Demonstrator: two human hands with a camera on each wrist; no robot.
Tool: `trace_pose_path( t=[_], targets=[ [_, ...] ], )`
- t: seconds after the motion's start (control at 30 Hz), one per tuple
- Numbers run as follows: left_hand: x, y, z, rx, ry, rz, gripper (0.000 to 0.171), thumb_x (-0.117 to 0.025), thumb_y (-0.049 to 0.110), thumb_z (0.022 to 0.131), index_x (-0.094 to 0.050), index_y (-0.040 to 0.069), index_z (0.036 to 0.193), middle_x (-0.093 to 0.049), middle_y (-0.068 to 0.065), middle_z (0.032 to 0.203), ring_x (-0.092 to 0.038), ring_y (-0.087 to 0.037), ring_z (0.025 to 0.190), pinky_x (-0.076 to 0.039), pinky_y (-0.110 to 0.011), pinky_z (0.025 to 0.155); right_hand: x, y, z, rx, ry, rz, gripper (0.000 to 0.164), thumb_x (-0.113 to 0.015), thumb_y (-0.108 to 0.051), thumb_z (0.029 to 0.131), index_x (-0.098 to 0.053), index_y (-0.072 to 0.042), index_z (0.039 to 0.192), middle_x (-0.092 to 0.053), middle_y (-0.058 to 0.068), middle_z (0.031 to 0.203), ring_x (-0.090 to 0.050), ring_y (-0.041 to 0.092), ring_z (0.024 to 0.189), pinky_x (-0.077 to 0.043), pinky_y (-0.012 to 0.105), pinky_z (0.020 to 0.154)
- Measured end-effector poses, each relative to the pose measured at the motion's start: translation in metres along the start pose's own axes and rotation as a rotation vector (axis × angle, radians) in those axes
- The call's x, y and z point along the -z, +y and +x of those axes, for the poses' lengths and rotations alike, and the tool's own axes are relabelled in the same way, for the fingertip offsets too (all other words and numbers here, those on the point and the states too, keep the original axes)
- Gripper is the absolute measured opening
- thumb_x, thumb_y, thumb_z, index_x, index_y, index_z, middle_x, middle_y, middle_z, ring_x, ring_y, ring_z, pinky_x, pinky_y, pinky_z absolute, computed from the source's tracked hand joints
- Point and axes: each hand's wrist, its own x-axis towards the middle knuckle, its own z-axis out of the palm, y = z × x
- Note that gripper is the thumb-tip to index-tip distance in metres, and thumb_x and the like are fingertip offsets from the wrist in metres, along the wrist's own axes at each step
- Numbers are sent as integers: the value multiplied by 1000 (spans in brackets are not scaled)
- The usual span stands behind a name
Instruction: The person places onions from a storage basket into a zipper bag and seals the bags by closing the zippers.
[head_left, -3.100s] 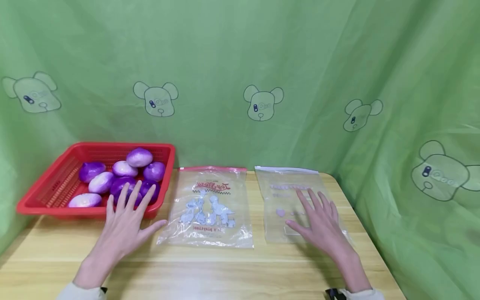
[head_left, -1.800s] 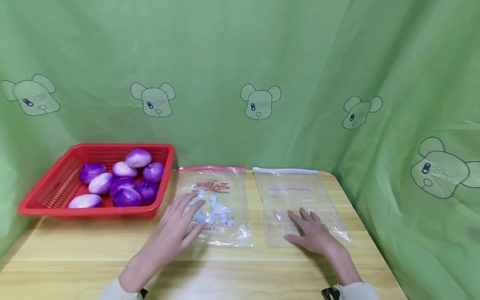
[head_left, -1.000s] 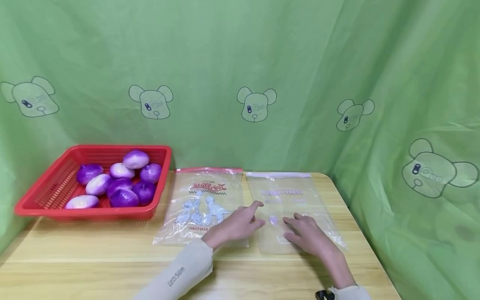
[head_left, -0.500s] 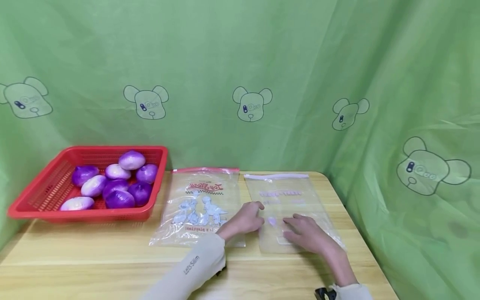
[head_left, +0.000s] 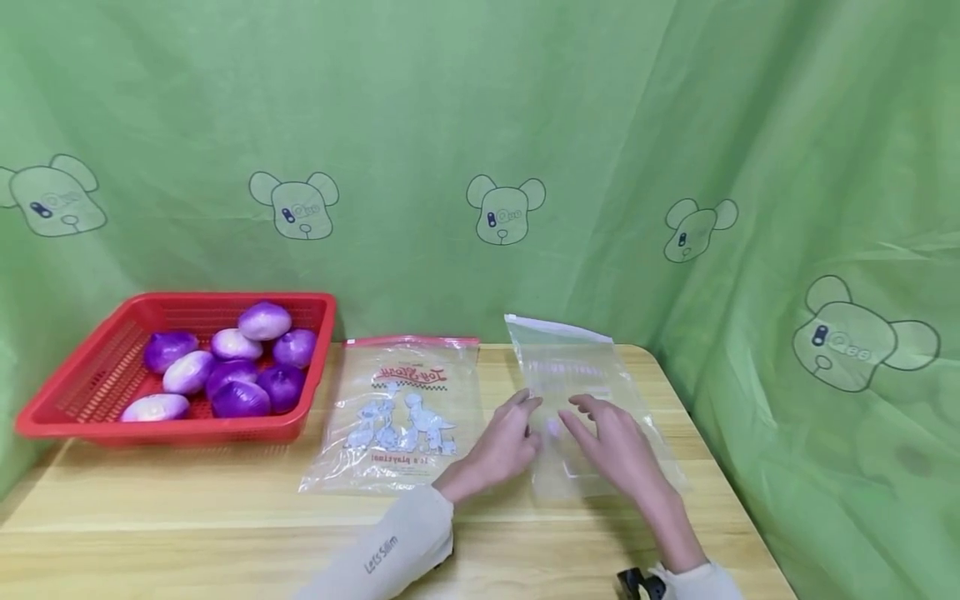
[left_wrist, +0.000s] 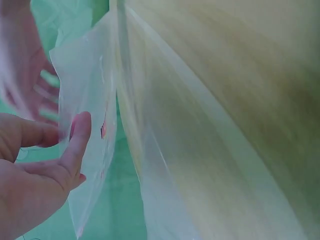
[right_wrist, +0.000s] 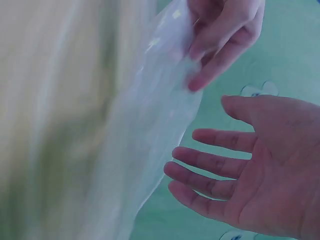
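Note:
In the head view a clear zip bag (head_left: 570, 371) with a white zip strip is lifted partly off the table, its top edge tilted. My left hand (head_left: 501, 440) pinches the bag's left side between thumb and fingers; the left wrist view shows this hand (left_wrist: 42, 185) with the plastic film (left_wrist: 82, 90) between the fingertips. Over the bag's right part hovers my right hand (head_left: 617, 440). Seen in the right wrist view, the right hand (right_wrist: 270, 165) has its fingers spread and holds nothing, apart from the film (right_wrist: 160, 115).
Left of it, a second clear zip bag (head_left: 408, 417) with a red zip strip and printed cartoon figures lies flat. A red plastic basket (head_left: 60, 408) with several purple-and-white onions (head_left: 240, 398) stands at the far left. Green curtain (head_left: 405, 250) surrounds the wooden table (head_left: 225, 517).
My left hand has crossed from near the basket to the right-hand bag and taken its left edge, which has now risen. The right hand has lifted slightly off the bag.

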Motion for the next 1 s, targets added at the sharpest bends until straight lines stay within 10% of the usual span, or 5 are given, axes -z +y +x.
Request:
trace_pose_path(
  t=[0.33,0.43,0.57,0.83,1.0],
  targets=[
    [-14,9,-15,-98,-24,37,73,-62,9,93,-23,-7,153,-24,-24,159,-61,-25,118,-49,-26,100,-2,-44,23,-84,-39,-88,59,-59,-41,99,-55,7,132,-63,29,122,-62,47,108,-53,60,82],
    [-22,16,-24,-115,-76,93,80,-62,12,94,-13,-9,154,-11,-28,161,-32,-26,144,-31,-29,114,-6,-47,28,-126,-56,-130,52,-65,-40,95,-61,7,117,-68,26,101,-66,42,86,-55,54,66],
    [-30,24,-36,-161,-138,144,85,-61,12,95,-4,-8,154,1,-29,162,-52,-24,130,-45,-16,100,-10,-47,33,-167,-61,-193,30,-67,-26,92,-60,3,96,-61,19,75,-57,31,62,-48,44,50],
    [-35,30,-47,-324,-39,421,75,-60,12,94,-19,-17,149,-24,-35,155,-52,-28,129,-47,-21,101,-14,-44,36,-150,35,-204,22,-51,-7,92,-51,-6,69,-56,17,64,-55,34,56,-45,49,49],
    [-35,30,-52,-370,-30,539,70,-59,20,96,-27,-15,148,-34,-31,151,-57,-25,117,-53,-25,92,-16,-43,37,-105,75,-175,18,-49,-3,94,-63,2,84,-64,23,74,-62,39,61,-50,50,51]
  ],
)
